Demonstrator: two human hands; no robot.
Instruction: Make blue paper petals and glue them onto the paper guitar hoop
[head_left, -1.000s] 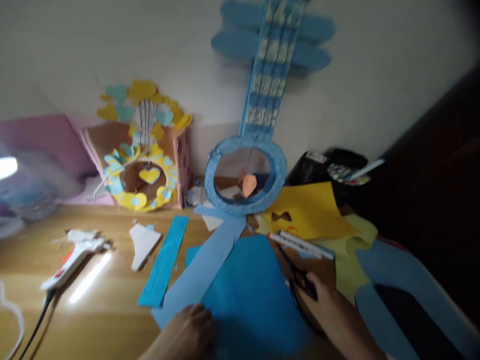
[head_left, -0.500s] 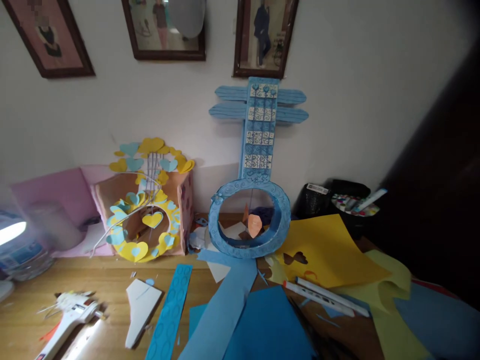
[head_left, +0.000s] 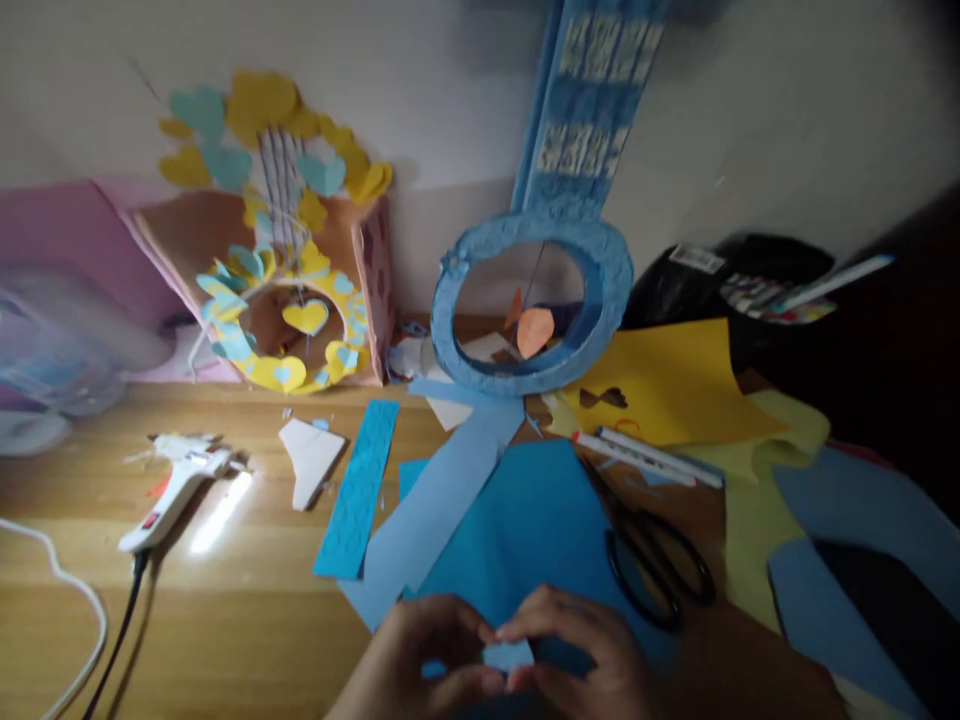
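Observation:
At the bottom of the view, a small light-blue piece of paper [head_left: 508, 656] is pinched between the fingertips of both my hands. My left hand [head_left: 431, 650] grips its left end, and my right hand [head_left: 577, 645] grips its right end. Both are closed on it, over a bright blue sheet [head_left: 517, 530]. Just to the right of my right hand lie black-handled scissors [head_left: 656, 560]. Beyond my left hand runs a long light-blue paper strip [head_left: 442, 500], with a blue strip marked with ovals [head_left: 360, 490] beside it.
A glue gun [head_left: 176, 485] with its cord lies on the left. A blue paper guitar-like model [head_left: 532, 380] stands by the wall, near a box with yellow hearts [head_left: 373, 290]. Markers [head_left: 645, 458] and a yellow sheet [head_left: 675, 380] lie on the right.
The view has tilted downward, so the wall pictures are out of sight. Both my hands have come into view at the bottom, holding the small blue paper. The scissors now show more fully.

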